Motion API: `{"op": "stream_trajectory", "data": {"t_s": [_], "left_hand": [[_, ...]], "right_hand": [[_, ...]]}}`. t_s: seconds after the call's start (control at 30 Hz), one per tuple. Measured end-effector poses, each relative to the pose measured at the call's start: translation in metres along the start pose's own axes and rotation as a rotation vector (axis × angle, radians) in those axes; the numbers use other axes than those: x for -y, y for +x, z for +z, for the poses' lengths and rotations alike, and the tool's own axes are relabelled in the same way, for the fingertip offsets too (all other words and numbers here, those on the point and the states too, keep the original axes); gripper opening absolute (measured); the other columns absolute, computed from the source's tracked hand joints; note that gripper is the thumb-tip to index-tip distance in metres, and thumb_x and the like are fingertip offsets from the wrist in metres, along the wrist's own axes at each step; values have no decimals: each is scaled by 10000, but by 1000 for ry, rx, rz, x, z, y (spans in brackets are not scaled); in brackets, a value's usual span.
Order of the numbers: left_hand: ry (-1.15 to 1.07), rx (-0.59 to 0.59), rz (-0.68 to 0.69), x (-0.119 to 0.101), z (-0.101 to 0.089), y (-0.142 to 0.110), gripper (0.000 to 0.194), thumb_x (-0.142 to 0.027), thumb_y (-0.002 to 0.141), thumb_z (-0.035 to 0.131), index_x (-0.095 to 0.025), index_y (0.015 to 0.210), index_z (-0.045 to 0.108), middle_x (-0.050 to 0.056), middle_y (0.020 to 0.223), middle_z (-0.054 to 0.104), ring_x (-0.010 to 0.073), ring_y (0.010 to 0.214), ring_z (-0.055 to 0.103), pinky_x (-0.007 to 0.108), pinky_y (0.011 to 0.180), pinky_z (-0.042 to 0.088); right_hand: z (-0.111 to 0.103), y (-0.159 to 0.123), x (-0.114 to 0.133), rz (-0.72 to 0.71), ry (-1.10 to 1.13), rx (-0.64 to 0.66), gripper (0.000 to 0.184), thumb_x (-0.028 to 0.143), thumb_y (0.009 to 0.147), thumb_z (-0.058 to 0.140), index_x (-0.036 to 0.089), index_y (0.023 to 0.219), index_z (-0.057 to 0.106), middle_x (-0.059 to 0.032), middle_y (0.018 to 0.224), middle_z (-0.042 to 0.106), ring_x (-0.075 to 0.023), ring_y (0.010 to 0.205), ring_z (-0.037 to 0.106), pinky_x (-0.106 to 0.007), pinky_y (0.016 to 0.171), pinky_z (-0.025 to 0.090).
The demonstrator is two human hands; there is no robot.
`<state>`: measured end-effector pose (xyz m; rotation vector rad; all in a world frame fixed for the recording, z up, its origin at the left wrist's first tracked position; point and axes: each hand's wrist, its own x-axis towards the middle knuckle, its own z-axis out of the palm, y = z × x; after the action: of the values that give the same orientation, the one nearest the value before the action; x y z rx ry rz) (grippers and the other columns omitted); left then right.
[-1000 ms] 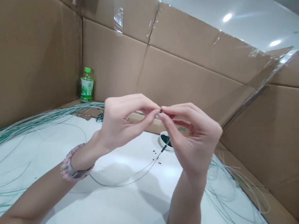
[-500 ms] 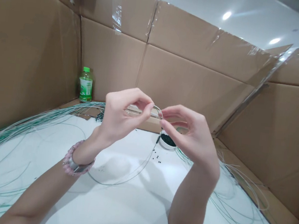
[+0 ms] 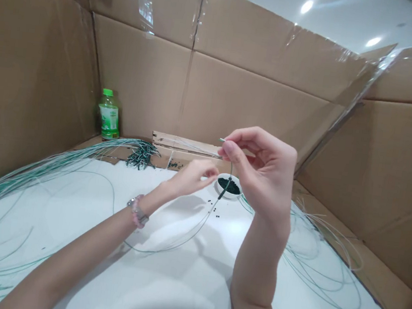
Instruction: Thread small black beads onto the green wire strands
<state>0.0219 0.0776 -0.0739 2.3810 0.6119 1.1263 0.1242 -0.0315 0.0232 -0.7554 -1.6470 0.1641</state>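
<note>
My right hand (image 3: pixel 260 168) is raised and pinches a thin green-and-white wire (image 3: pixel 207 216) near its end, which pokes out to the left of the fingertips. The wire drops from that hand past a small dark sleeve-like piece (image 3: pixel 223 190) and curves along the table to the left. My left hand (image 3: pixel 195 175), with a bracelet at the wrist, is stretched forward with its fingers curled at the left rim of a small white bowl (image 3: pixel 229 196). A gap shows between its thumb and forefinger. Tiny black pieces (image 3: pixel 230 184) fill the bowl.
Loose black bits (image 3: pixel 217 216) lie before the bowl. A bundle of green and white wires (image 3: pixel 3 180) runs along the left, its dark ends (image 3: pixel 142 155) at the back. More wires (image 3: pixel 324 289) coil at right. A green bottle (image 3: pixel 109 116) stands by the cardboard walls (image 3: pixel 257 105).
My left hand has let go of the wire and moved down and forward to the bowl. My right hand keeps its pinch on the wire. The view has shifted slightly.
</note>
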Motion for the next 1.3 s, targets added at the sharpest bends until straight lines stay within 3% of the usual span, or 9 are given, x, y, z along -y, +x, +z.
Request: {"op": "stream_trajectory", "data": {"t_s": [0.03,0.13,0.23,0.63,0.8,0.93,1.03,1.13,1.3], "left_hand": [[81,127,-46,10,12,-4,149,-203,814,518,-138,857,645,64,878,675,163,814,614,266,729,483],[160,300,-130,35,42,-19,161,-187,781,529,-153,893,641,69,933,668,188,861,609,273,746,472],[188,384,-174,48,58,-30,170,-194,738,564,-158,889,636,54,891,666,184,806,609,253,700,463],[101,395,-192,40,72,-41,147,-197,775,497,-155,789,637,61,805,664,178,755,594,246,678,440],[-85,221,-162,24,45,-17,185,-263,818,495,-142,762,622,58,734,653,175,750,591,271,693,462],[-402,-33,-120,-3,-5,6,276,-393,833,516,-129,832,595,53,773,640,133,710,589,255,654,482],[-847,-238,-21,-32,-39,8,249,-388,756,655,-161,829,585,8,756,617,69,642,565,194,637,484],[-1042,-270,27,-57,-57,1,259,-378,701,723,-180,764,567,-19,733,570,37,591,535,157,609,487],[-1015,-276,21,-75,-57,-7,406,-531,641,718,-199,711,494,-9,735,496,54,544,470,210,562,502]], "right_hand": [[-1,0,1,-5,7,8,99,132,821,584,187,739,589,37,666,598,-77,639,613,-180,553,512],[-2,-1,4,-16,27,11,111,134,836,563,189,741,579,39,658,584,-74,634,606,-178,538,501],[-3,-1,5,-21,37,-5,118,123,831,565,194,739,580,37,665,587,-73,623,601,-179,538,506],[-6,-3,8,-18,-27,-10,107,157,838,556,204,742,562,33,683,598,-82,632,613,-190,558,531],[-6,-3,8,-26,-81,-35,99,179,850,538,206,758,558,19,698,591,-95,645,617,-207,566,549],[-4,-5,10,-66,-123,-96,84,165,848,536,208,779,557,12,711,587,-101,653,615,-207,551,544],[1,-8,14,-79,-118,-118,88,142,829,554,214,777,563,13,708,586,-105,644,608,-210,539,537],[8,-12,19,-94,-89,-106,100,120,808,573,213,771,569,21,701,587,-99,642,595,-210,554,541],[13,-14,26,-119,-129,-61,102,120,805,567,218,777,570,13,731,611,-108,670,596,-217,556,555]]}}
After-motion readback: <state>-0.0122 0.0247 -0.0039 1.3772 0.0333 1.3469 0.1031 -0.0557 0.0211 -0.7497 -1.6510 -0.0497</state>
